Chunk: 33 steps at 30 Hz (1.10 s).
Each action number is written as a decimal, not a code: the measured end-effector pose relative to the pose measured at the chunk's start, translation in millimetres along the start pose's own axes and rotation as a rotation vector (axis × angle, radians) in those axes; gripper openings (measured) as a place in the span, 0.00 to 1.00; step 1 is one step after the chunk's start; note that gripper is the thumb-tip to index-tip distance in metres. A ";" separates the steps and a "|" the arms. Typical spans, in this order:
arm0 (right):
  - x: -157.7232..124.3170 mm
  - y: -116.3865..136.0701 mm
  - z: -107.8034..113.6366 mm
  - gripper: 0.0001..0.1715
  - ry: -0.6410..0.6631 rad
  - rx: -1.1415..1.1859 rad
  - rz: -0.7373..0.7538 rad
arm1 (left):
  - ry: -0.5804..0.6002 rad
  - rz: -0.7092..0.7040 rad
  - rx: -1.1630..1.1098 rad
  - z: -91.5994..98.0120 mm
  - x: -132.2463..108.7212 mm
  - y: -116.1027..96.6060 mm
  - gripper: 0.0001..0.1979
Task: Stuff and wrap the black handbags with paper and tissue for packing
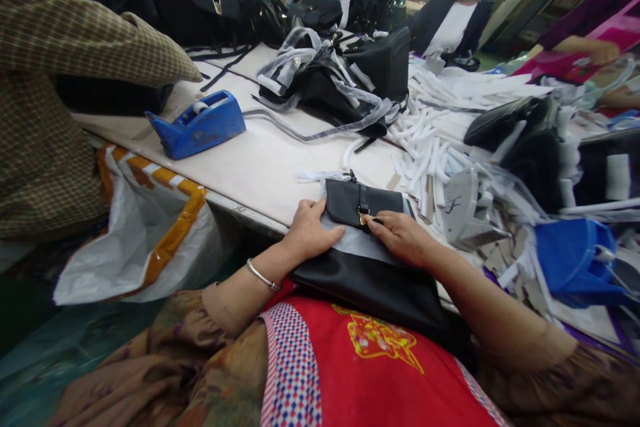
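A black handbag (367,265) lies at the near edge of the table (280,160), against my red apron. A clear plastic sheet covers its middle. My left hand (311,232) rests flat on the bag's left side, fingers stretched out over the plastic. My right hand (400,235) lies on the right side, its fingertips at the gold clasp (363,214) on the flap strap. Neither hand grips anything.
A blue tape dispenser (200,125) stands at the left. Black bags wrapped in plastic strips (340,77) sit at mid-table, white paper rolls (430,147) to the right, a blue object (575,260) at far right. A person's checked sleeve (85,33) reaches in from the left; others sit behind.
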State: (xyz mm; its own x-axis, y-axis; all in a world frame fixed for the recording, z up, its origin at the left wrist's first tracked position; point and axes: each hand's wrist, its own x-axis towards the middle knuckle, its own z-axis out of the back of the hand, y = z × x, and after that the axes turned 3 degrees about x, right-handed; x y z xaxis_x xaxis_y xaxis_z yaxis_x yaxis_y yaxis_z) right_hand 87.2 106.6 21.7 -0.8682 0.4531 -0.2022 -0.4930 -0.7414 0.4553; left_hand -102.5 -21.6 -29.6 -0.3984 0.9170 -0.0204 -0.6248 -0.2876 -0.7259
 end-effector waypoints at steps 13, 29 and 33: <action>7.7 -14.3 3.1 0.29 -0.027 0.293 -0.215 | -0.005 -0.023 -0.038 0.2 0.4 3.1 0.36; -40.7 1.7 -13.8 0.27 -0.326 -0.093 0.059 | 0.030 0.233 0.086 -2.2 31.9 6.0 0.38; -62.1 -35.9 -14.9 0.36 -0.723 0.191 -0.332 | 0.037 0.260 -0.008 0.4 36.9 5.3 0.34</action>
State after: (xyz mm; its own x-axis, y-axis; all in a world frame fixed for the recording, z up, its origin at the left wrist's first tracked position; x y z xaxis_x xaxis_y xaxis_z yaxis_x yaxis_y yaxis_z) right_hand 157.9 97.8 5.0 -0.3952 0.8901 0.2270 -0.6432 -0.4445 0.6235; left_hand -120.8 10.6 -33.9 -0.5198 0.8223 -0.2317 -0.4992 -0.5124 -0.6987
